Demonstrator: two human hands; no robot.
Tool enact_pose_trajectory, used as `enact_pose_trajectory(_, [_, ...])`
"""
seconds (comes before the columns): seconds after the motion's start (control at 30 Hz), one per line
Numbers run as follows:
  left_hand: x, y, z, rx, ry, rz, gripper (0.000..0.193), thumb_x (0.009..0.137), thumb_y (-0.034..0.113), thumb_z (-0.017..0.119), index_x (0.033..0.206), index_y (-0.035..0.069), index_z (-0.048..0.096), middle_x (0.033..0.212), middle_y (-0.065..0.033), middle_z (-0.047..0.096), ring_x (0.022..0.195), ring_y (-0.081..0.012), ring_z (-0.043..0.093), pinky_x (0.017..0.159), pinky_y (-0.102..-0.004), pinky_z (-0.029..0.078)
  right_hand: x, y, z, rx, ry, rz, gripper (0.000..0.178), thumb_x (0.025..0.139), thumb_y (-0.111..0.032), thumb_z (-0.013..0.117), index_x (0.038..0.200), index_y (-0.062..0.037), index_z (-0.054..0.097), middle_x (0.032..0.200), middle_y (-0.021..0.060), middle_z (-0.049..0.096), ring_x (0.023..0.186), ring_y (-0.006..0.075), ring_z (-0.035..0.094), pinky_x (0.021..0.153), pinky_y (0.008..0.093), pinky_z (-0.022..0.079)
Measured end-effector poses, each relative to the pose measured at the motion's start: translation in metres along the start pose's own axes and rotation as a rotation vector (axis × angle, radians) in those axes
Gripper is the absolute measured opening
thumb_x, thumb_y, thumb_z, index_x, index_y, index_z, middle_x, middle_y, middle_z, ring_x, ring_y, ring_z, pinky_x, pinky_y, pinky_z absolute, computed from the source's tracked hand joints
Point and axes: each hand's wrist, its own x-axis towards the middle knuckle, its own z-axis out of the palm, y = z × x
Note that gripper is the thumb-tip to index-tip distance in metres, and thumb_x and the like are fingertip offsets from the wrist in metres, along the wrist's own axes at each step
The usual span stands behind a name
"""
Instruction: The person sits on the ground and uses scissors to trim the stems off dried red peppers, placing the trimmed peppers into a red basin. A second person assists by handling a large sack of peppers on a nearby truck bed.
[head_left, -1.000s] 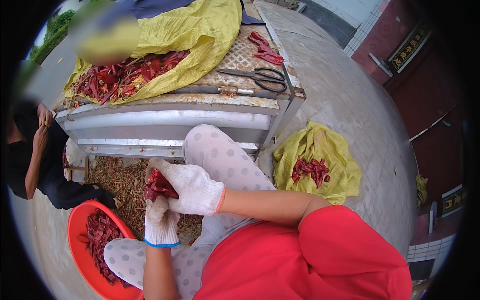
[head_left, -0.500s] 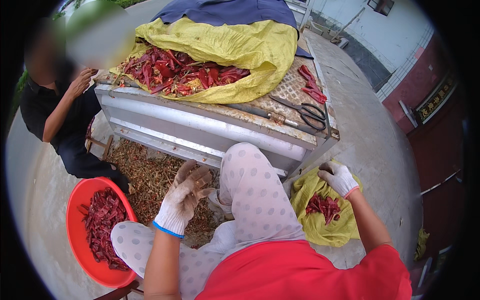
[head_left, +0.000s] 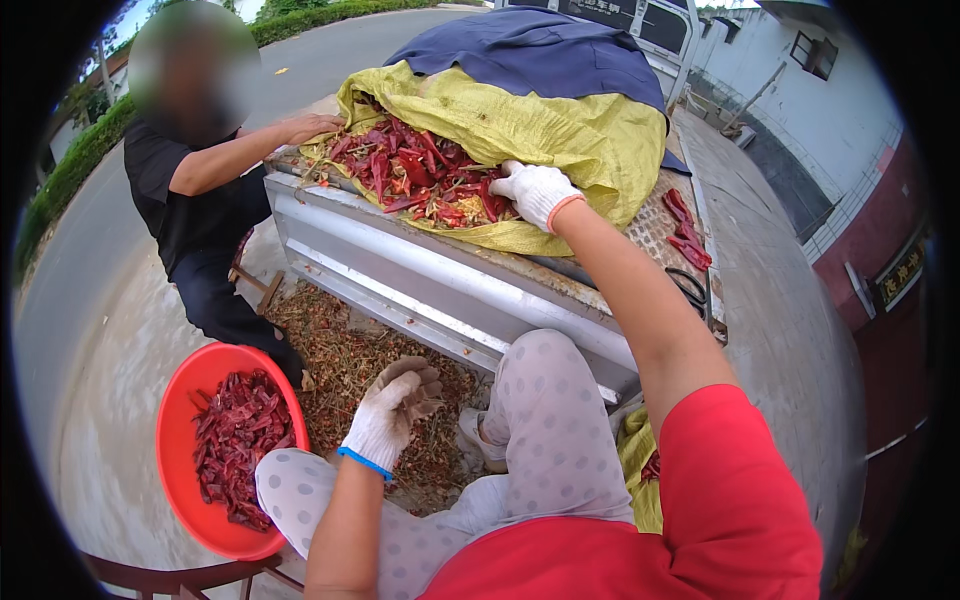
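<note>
Touching red chillies (head_left: 408, 168) in yellow sack (head_left: 575, 130): right hand (head_left: 535, 192), grip cannot be told. Left hand (head_left: 393, 403), nearer, loosely open, fingers curled. Dark sign (head_left: 903, 275), gold-lettered, at right.

Bright, soft daylight falls evenly, while fisheye distortion bends the edges.

Right fingers (head_left: 507, 183) at red peppers (head_left: 412, 168), left fingers (head_left: 418, 378) loosely curled

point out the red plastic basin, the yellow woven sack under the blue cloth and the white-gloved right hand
Red plastic basin (head_left: 177, 430), head view: inner left wall.
Yellow woven sack (head_left: 588, 132), head view: bare upper fabric.
White-gloved right hand (head_left: 537, 192), head view: back of the hand.
</note>
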Motion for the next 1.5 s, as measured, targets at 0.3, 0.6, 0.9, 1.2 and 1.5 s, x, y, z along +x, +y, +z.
enact_pose_trajectory(0.3, [-0.001, -0.007, 0.007, 0.033, -0.008, -0.057, 0.037, 0.087, 0.019, 0.066, 0.121, 0.004, 0.059, 0.109, -0.0135, 0.068, 0.098, -0.0262, 0.066, 0.080, -0.0409, 0.056, 0.001, 0.011, 0.007, 0.074, 0.132, 0.016, 0.028, 0.089, -0.019, 0.057, 0.115, -0.0225, 0.068, 0.118, 0.0123, 0.062, 0.104, 0.0332, 0.065, 0.086, 0.0452, 0.053])
enact_pose_trajectory(0.6, [-0.009, 0.005, 0.005, 0.021, -0.043, 0.062, 0.044, 0.086, 0.019, 0.070, 0.125, 0.005, 0.056, 0.115, -0.0122, 0.065, 0.103, -0.0260, 0.064, 0.083, -0.0412, 0.054, -0.050, -0.055, -0.033, 1.392, 0.076, 0.254, 0.043, 0.083, -0.014, 0.069, 0.123, 0.0007, 0.059, 0.072, 0.0017, 0.061, 0.055, 0.0092, 0.052, 0.050, 0.0256, 0.042])
enact_pose_trajectory(0.9, [-0.002, 0.000, 0.022, -0.156, -0.134, 0.127, 0.049, 0.088, 0.010, 0.066, 0.133, 0.006, 0.047, 0.114, -0.0097, 0.063, 0.099, -0.0235, 0.066, 0.079, -0.0404, 0.059, -0.106, -0.173, -0.032, 0.758, -0.324, -0.276, 0.068, 0.076, -0.024, 0.068, 0.139, -0.0090, 0.047, 0.098, 0.0200, 0.068, 0.088, 0.0327, 0.066, 0.078, 0.0407, 0.052])
enact_pose_trajectory(1.2, [0.002, -0.004, -0.010, -0.354, 0.079, -0.015, 0.011, 0.092, 0.012, 0.061, 0.102, 0.010, 0.064, 0.083, -0.0083, 0.067, 0.066, -0.0183, 0.065, 0.057, -0.0387, 0.059, -0.016, -0.082, -0.035, 0.471, 0.130, 0.272, 0.050, 0.082, -0.044, 0.063, 0.110, -0.0030, 0.067, 0.105, 0.0241, 0.069, 0.103, 0.0398, 0.065, 0.089, 0.0456, 0.052])
enact_pose_trajectory(1.5, [-0.009, 0.017, 0.006, -0.352, -0.015, -0.012, 0.020, 0.087, 0.006, 0.064, 0.106, 0.011, 0.058, 0.067, 0.0040, 0.041, 0.049, -0.0055, 0.028, 0.044, -0.0205, 0.023, 0.007, -0.016, -0.023, 1.016, 0.086, 0.627, 0.026, 0.084, -0.024, 0.063, 0.087, 0.0005, 0.071, 0.082, 0.0164, 0.070, 0.070, 0.0273, 0.065, 0.065, 0.0380, 0.049])
